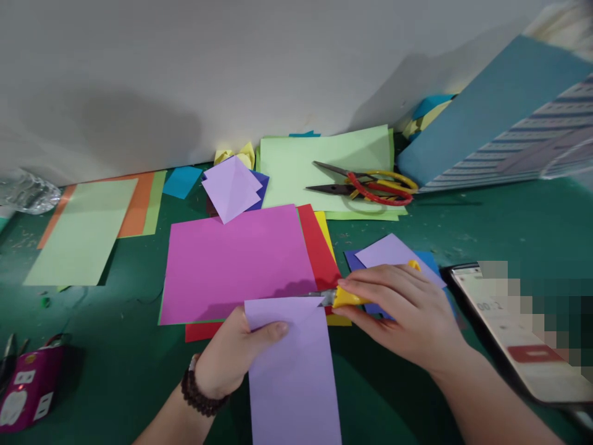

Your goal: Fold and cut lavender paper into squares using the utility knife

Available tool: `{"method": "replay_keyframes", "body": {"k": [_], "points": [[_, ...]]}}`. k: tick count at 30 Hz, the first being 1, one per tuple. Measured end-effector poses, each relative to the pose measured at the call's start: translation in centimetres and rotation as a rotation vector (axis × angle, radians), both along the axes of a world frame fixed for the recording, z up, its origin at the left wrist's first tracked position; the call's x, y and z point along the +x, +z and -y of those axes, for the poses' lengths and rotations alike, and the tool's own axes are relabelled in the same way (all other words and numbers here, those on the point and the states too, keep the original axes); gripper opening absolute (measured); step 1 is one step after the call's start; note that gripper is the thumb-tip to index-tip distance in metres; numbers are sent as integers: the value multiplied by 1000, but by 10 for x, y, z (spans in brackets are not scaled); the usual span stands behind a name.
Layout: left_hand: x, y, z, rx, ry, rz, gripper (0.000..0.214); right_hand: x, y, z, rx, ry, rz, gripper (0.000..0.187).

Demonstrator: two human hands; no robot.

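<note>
My left hand [241, 349] grips a long lavender paper strip [293, 383] near its upper left corner, thumb on top. The strip's top edge looks folded over. In my right hand [405, 309] is a pair of yellow-handled scissors [349, 296], its blades at the strip's upper right corner. Part of the handle is hidden by my fingers. Behind the strip lies a magenta sheet [236, 266] on top of a red sheet [317, 238] and a yellow one. Beneath my right hand are a lavender square [391, 250] and blue papers.
Two pairs of red- and yellow-handled scissors [370, 185] rest on pale green sheets [324, 161] by the wall. A phone [500, 321] lies at right, below a blue box [495, 111]. At left are more papers [83, 228], a magenta power block [32, 386] and clear plastic [30, 188].
</note>
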State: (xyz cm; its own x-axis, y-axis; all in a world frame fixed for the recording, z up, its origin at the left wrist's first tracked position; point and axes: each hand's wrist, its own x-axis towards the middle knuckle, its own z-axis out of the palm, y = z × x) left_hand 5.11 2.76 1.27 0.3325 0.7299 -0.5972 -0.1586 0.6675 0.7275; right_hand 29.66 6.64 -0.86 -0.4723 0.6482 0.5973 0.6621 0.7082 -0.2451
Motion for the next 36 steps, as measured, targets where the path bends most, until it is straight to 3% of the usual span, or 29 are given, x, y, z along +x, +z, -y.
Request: {"method": "replay_keyframes", "body": {"k": [8, 17, 24, 36], "points": [[4, -3, 2, 45, -42, 32, 31, -9, 1, 6, -18, 23, -18, 22], [8, 0, 5, -13, 27, 0, 30, -10, 2, 8, 3, -47, -55, 20], [8, 1, 4, 45, -33, -87, 30, -12, 1, 9, 20, -67, -61, 22], [10, 1, 5, -7, 20, -22, 32, -7, -3, 8, 1, -67, -69, 24]]}}
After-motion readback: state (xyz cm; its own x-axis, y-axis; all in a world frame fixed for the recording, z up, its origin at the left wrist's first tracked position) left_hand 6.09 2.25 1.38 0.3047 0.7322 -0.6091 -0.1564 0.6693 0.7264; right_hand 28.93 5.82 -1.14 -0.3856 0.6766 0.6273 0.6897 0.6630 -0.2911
